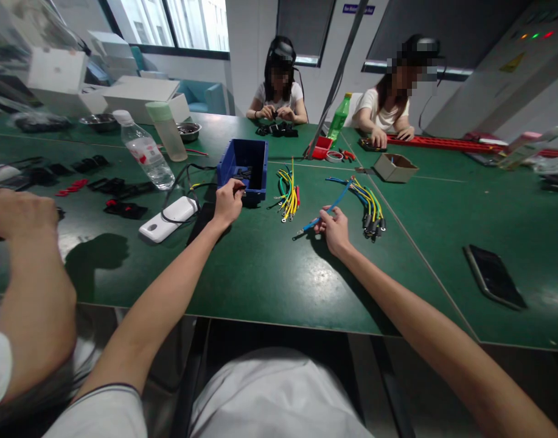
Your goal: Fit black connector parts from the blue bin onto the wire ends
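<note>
My left hand reaches to the front edge of a blue plastic bin that holds small black parts. Its fingers pinch a small dark piece at the bin's rim. My right hand rests on the green table and is closed on a blue wire with a metal lug at its near end. Left of that hand lies a bundle of yellow, green and red wires. Right of it lies a second bundle of wires with black connectors.
A white power bank with a black cable lies left of my left hand, and a water bottle stands behind it. A phone lies at the right. A co-worker's arm is at my left. Two people work across the table.
</note>
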The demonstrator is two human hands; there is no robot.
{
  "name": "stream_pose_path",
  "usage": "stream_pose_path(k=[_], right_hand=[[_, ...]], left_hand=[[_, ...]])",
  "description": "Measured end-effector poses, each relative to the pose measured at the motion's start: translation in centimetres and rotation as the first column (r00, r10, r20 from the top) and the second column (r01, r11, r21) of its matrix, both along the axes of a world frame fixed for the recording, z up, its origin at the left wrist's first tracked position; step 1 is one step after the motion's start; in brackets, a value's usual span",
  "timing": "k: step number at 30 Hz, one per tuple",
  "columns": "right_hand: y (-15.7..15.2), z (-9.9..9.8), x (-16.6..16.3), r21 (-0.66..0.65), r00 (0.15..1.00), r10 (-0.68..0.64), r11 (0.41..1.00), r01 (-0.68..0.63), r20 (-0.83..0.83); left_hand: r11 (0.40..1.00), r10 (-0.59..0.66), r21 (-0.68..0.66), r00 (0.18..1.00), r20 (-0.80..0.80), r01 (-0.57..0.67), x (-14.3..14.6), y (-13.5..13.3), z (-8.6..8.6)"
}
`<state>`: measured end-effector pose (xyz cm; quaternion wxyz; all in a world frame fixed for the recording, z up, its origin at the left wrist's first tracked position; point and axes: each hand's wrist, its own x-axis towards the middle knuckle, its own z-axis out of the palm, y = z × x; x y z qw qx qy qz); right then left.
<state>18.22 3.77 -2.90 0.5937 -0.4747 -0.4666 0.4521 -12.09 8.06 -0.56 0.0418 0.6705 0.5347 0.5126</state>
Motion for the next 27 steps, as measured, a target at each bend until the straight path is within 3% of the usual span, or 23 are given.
stream_pose_path(k=[13, 27], right_hand=[[0.0, 0.1, 0.0, 0.003, 0.997, -0.004, 1.0, 0.004, -0.076], [-0.2, -0.1, 0.0, 0.036, 0.985, -0.147, 0.988, 0.15, -0.086]], left_hand=[[0.999, 0.023, -0.027, 0.994, -0.106, -0.026, 0.6, -0.4, 0.2], [1.0, 0.011, -0.015, 0.985, -0.174, -0.013, 1.2, -0.6, 0.0]])
